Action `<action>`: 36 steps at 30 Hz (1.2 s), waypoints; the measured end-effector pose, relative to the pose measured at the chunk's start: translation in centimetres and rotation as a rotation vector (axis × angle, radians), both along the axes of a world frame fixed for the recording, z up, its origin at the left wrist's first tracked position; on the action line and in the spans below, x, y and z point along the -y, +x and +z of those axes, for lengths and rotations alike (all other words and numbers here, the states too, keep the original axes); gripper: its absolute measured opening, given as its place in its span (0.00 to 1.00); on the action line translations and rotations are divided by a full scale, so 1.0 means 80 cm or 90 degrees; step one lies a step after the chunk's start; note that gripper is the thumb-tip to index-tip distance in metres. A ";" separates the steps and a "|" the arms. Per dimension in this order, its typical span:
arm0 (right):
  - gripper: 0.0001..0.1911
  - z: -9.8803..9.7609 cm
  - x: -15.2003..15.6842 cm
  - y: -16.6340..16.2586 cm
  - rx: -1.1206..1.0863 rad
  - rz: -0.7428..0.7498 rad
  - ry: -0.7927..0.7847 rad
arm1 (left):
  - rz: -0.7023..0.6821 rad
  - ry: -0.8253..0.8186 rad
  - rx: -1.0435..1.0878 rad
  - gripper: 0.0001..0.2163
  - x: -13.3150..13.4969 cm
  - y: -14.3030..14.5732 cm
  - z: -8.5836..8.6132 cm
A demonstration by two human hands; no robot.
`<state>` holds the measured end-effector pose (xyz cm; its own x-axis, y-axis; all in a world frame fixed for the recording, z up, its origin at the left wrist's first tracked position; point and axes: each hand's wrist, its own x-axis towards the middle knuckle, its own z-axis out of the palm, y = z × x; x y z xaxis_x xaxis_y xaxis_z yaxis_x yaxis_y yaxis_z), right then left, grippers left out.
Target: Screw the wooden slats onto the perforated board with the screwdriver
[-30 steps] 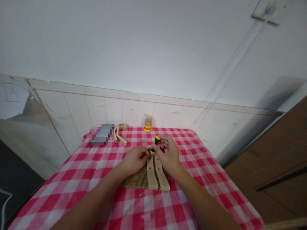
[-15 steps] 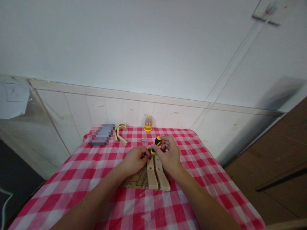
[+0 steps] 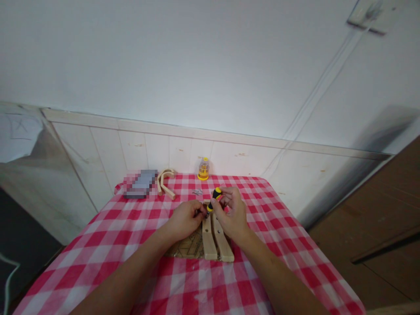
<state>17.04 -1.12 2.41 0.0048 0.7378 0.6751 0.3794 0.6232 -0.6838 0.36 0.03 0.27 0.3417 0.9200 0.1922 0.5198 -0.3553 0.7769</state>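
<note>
My right hand [image 3: 233, 213] is closed round a black and yellow screwdriver [image 3: 216, 193], tilted with its tip down at the far part of a pale wooden piece [image 3: 209, 245]. By that tip, my left hand [image 3: 188, 218] has its fingers pinched together; what they hold, if anything, is hidden. A second curved wooden piece [image 3: 224, 246] with holes lies alongside the first, to its right. Both pieces rest over a brown board with line drawings [image 3: 188, 246], which the left hand and forearm partly cover.
Small metal screws [image 3: 197, 192] lie beyond the hands. Near the wall stands a yellow bit holder with a clear cover [image 3: 203, 169]. To its left are curved wooden parts [image 3: 167, 190] and a blurred phone-like slab [image 3: 141, 183]. A red checked cloth [image 3: 269, 262] covers the table.
The right hand's fingers have shifted slightly on the screwdriver, whose tip stays at the same place. The left hand keeps its pinch. The whole view has drifted a little.
</note>
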 end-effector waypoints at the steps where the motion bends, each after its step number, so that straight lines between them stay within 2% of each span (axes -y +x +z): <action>1: 0.12 -0.001 0.000 0.000 -0.002 0.004 0.001 | -0.001 0.000 -0.003 0.08 0.000 0.000 0.000; 10: 0.17 -0.001 -0.001 -0.003 0.009 0.029 0.004 | -0.007 0.006 -0.015 0.08 0.001 0.000 0.004; 19: 0.14 0.001 -0.002 -0.002 0.006 -0.002 0.002 | -0.010 0.031 -0.003 0.08 0.000 0.000 0.001; 36: 0.15 -0.002 -0.005 -0.003 0.007 -0.040 -0.007 | -0.017 0.018 0.008 0.08 0.001 0.000 0.003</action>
